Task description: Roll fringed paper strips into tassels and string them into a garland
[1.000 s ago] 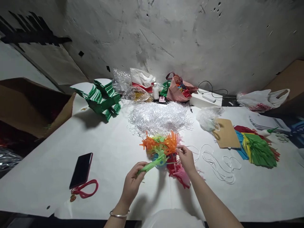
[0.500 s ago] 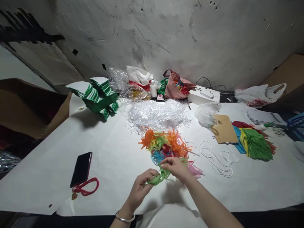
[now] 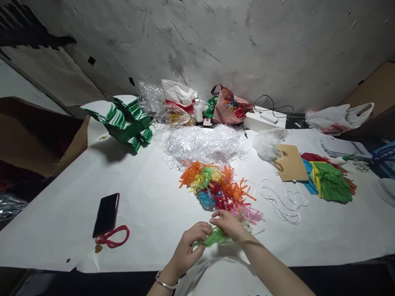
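Observation:
Close to the table's front edge, my left hand (image 3: 191, 243) is closed on a green paper tassel (image 3: 215, 237), thumb and fingers around its left end. My right hand (image 3: 228, 225) bends over the tassel's other end with curled fingers; part of the tassel is hidden beneath that hand. Just beyond my hands lies a heap of fringed paper tassels: orange tassels (image 3: 189, 173), a yellow-green tassel (image 3: 207, 177), a blue tassel (image 3: 206, 199), a red tassel (image 3: 220, 201) and a pink tassel (image 3: 251, 214).
Behind the heap spreads a pile of white shredded strips (image 3: 203, 144). White cord (image 3: 282, 207) lies looped at right, near a brown card (image 3: 291, 162) and flat green fringed paper (image 3: 335, 183). A phone (image 3: 106, 214) rests at left, below a stack of green-edged pieces (image 3: 126, 123).
Both hands have shifted slightly toward the front edge with the green tassel. The right hand's fingers have moved down over it. The tassel heap has shifted and spread a little.

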### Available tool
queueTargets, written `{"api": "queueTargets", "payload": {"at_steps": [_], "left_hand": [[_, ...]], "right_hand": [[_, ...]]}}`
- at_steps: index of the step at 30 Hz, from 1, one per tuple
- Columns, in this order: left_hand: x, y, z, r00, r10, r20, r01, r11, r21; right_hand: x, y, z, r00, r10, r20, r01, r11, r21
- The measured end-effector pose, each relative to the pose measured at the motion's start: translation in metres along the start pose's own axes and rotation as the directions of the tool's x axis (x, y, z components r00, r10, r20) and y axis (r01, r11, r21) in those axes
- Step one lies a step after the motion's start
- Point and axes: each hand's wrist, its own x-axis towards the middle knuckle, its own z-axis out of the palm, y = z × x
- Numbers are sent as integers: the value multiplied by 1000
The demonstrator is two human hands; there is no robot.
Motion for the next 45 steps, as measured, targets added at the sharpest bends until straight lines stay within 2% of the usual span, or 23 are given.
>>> {"api": "queueTargets", "payload": {"at_steps": [3, 9, 11, 17, 20, 24, 28, 31, 33, 35, 36, 38, 40, 42, 43, 45], "left_hand": [[-4, 4, 6, 999, 3, 34, -5, 999, 46], [-17, 7, 7, 997, 20, 78, -31, 990, 138], [-19, 8, 6, 995, 40, 88, -55, 983, 173], [-18, 13, 11, 986, 107, 125, -133, 966, 223], [-17, 18, 10, 981, 76, 178, -121, 959, 258], [-17, 26, 8, 973, 26, 227, -94, 951, 293], [-16, 31, 11, 968, -5, 252, -72, 953, 293], [-19, 28, 12, 963, -37, 265, -40, 959, 282], [-21, 24, 7, 954, -98, 285, 10, 955, 297], [-19, 19, -2, 942, -180, 284, 79, 939, 334], [-17, 17, -7, 945, -223, 238, 128, 926, 356], [-8, 17, -14, 960, -276, 46, 240, 898, 369], [6, 23, -14, 949, -275, -156, 312, 895, 319], [21, 31, -4, 946, -247, -212, 293, 929, 227], [28, 35, 3, 949, -235, -208, 271, 949, 164], [38, 40, 18, 942, -256, -215, 263, 965, 6]], "right_hand": [[-3, 1, 0, 1000, -8, 30, 9, 999, -46], [-7, 5, -6, 995, -80, -53, 67, 973, -220], [-8, 9, -10, 998, -55, -36, 41, 950, -310], [-14, 15, -14, 989, 75, 125, -7, 880, -475], [-18, 17, -13, 980, 123, 157, -20, 842, -539], [-23, 23, -12, 981, 131, 141, -15, 782, -623], [-27, 27, -17, 978, 121, 172, 13, 781, -624], [-30, 22, -22, 983, 60, 171, 47, 826, -562], [-33, 13, -25, 994, -50, 92, 90, 857, -507], [-38, 2, -27, 986, -163, -27, 132, 876, -465], [-42, -3, -27, 972, -220, -84, 160, 879, -449], [-51, -15, -25, 913, -372, -170, 272, 863, -427], [-62, -25, -20, 804, -553, -221, 431, 796, -425], [-71, -34, -13, 686, -684, -250, 550, 711, -437], [-75, -38, -9, 649, -713, -266, 577, 689, -439], [-81, -45, -4, 621, -720, -310, 597, 690, -408]]}}
